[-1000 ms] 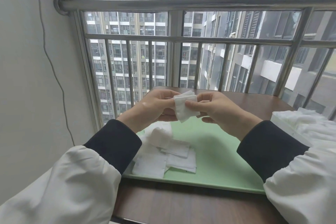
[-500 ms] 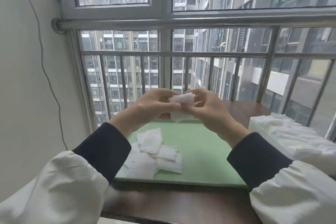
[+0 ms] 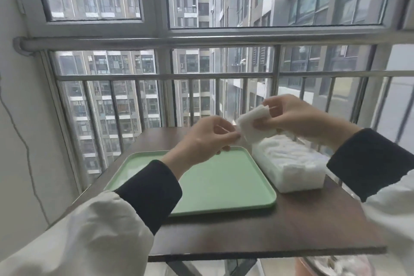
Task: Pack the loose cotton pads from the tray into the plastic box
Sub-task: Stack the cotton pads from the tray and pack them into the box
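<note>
While no writing reads anywhere, cotton pads (image 3: 255,125) pinched between right hand (image 3: 298,116) and left hand (image 3: 208,139), above plastic box (image 3: 289,163)

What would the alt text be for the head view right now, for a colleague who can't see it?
Two hands hold a folded stack of cotton pads above the far end of a plastic box already packed with pads; the right hand grips the stack, the left hand pinches its corner. A green tray lies left of the box on a dark table, its visible surface bare.

dark wooden table (image 3: 268,226) | window railing (image 3: 201,75) | apartment blocks (image 3: 116,96) outside
</note>
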`<state>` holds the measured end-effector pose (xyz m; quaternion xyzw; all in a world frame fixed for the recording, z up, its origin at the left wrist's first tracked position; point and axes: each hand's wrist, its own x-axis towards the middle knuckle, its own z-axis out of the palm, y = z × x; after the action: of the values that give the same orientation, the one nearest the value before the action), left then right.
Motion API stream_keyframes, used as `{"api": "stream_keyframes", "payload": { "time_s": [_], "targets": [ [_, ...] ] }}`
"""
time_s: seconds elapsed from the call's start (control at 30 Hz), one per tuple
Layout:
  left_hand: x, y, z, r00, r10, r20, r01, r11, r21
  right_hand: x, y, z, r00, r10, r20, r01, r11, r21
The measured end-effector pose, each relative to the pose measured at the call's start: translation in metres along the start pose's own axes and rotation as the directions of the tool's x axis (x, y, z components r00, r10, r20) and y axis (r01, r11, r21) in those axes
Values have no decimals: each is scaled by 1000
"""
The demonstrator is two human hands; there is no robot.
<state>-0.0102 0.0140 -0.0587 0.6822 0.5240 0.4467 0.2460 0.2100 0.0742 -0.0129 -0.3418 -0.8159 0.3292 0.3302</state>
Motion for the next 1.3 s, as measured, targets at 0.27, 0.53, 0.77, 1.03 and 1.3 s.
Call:
{"api": "stream_keyframes", "payload": {
  "time_s": [0.27, 0.53, 0.77, 1.03, 1.3],
  "targets": [
    [44, 26, 86, 981, 108, 161, -163, 911, 379, -43, 47, -84, 984, 161, -77, -171, 971, -165],
    [83, 36, 136, 890, -124, 439, -170, 804, 570, -53, 89, -99, 975, 197, -106, -211, 966, -147],
    [109, 24, 143, 846, -223, 483, -145, 777, 613, -49, 116, -102, 976, 204, -76, -206, 978, -20],
    [126, 23, 146, 827, -174, 534, -182, 816, 549, -38, 135, -92, 946, 322, 36, -313, 883, 349],
    [144, 38, 161, 771, -358, 526, -220, 625, 749, -39, 138, -91, 938, 342, 61, -337, 852, 401]
  ]
}}
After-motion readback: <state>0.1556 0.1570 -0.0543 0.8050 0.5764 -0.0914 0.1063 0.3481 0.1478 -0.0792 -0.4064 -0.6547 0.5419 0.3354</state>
